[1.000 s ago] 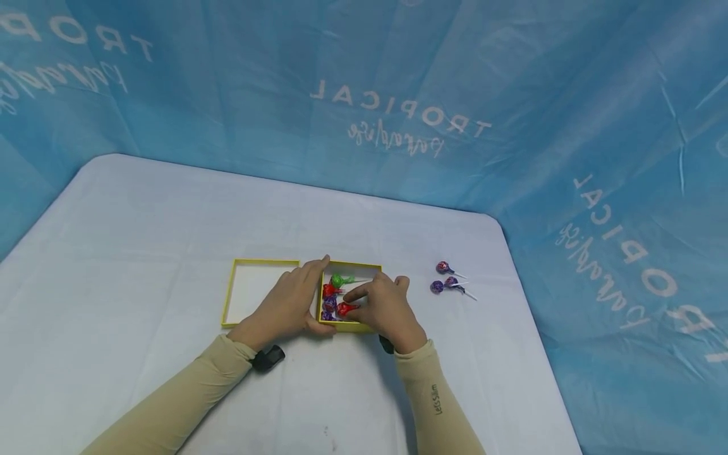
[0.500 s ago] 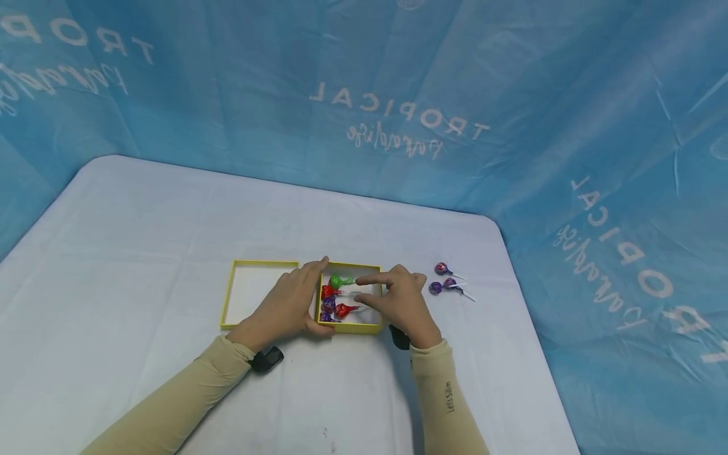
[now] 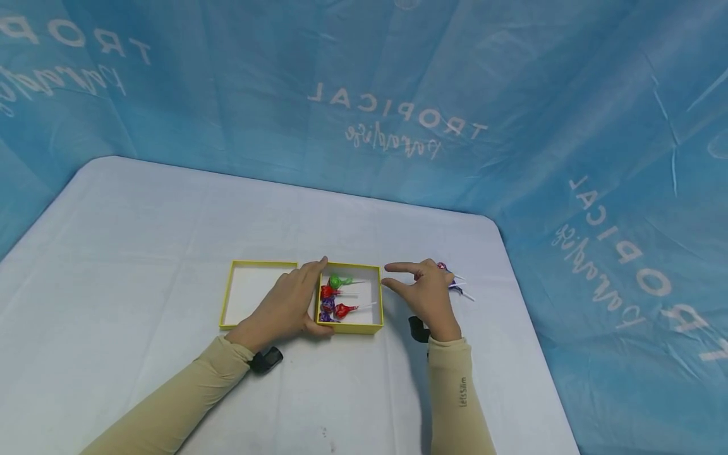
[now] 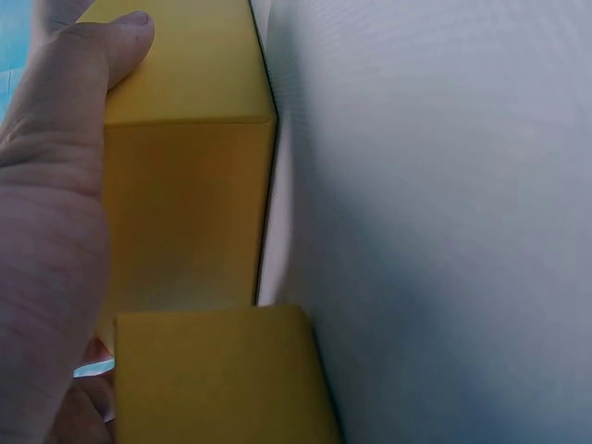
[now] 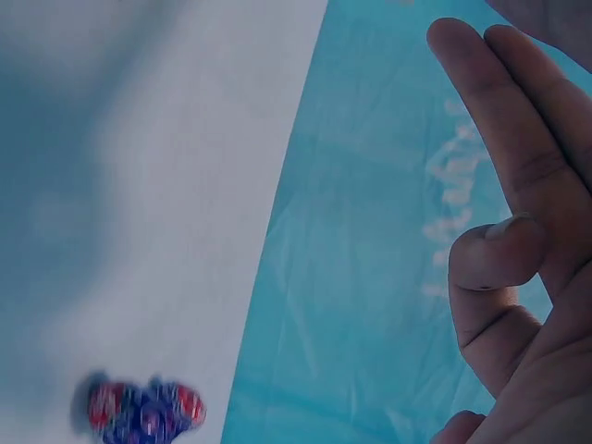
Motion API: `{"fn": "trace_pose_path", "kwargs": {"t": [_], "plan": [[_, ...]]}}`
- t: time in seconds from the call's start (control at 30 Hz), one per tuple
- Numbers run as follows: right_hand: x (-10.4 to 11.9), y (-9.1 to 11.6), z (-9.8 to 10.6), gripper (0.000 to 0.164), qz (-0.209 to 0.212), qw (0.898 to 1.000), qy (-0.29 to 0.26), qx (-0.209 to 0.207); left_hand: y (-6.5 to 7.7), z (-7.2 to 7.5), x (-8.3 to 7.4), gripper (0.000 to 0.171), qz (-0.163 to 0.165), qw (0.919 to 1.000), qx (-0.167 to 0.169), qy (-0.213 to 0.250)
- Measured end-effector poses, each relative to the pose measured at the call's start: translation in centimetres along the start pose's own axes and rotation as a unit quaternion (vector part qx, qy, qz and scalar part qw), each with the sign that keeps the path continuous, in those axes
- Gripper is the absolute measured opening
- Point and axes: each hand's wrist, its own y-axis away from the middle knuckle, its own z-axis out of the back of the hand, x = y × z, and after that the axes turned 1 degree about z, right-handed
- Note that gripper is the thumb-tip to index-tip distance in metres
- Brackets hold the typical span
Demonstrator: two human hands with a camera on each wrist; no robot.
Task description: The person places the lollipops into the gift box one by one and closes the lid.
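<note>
My left hand (image 3: 286, 302) holds the yellow box (image 3: 358, 328) by its left side, thumb on the front wall and fingers toward the back. In the left wrist view the thumb presses the yellow wall (image 4: 190, 79). Inside the box lie a green lollipop (image 3: 335, 282), red lollipops (image 3: 342, 310) and purple lollipops (image 3: 327, 305), heads to the left. My right hand (image 3: 433, 296) is just right of the box, thumb and forefinger apart, holding nothing. Behind it, partly hidden, are several loose lollipops (image 3: 457, 289); their purple-and-red heads (image 5: 148, 412) show in the right wrist view.
A shallow yellow-edged lid (image 3: 230, 294) with a white inside lies left of the box, partly covered by my left hand. Everything sits on a white-covered table (image 3: 170, 215). A blue printed curtain (image 3: 256, 95) hangs behind and to the right.
My right hand has let go of the red lollipop in the box, risen out and moved right toward the loose lollipops. The left hand stays on the box.
</note>
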Motion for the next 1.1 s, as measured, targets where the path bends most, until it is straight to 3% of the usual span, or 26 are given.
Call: {"fn": "trace_pose_path", "kwargs": {"t": [0.47, 0.87, 1.1], "plan": [[-4.3, -0.1, 2.6, 0.023, -0.033, 0.999, 0.003, -0.035, 0.1, 0.0, -0.1, 0.135, 0.004, 1.0000, 0.004, 0.000], [-6.0, -0.1, 3.1, 0.020, -0.059, 0.998, 0.000, -0.022, 0.0, 0.1, -0.1, 0.135, -0.001, 1.0000, 0.002, 0.002], [-7.7, 0.2, 3.8, 0.023, -0.113, 0.993, -0.014, -0.012, 0.0, 0.1, -0.1, 0.135, 0.001, 1.0000, 0.004, 0.008]]}}
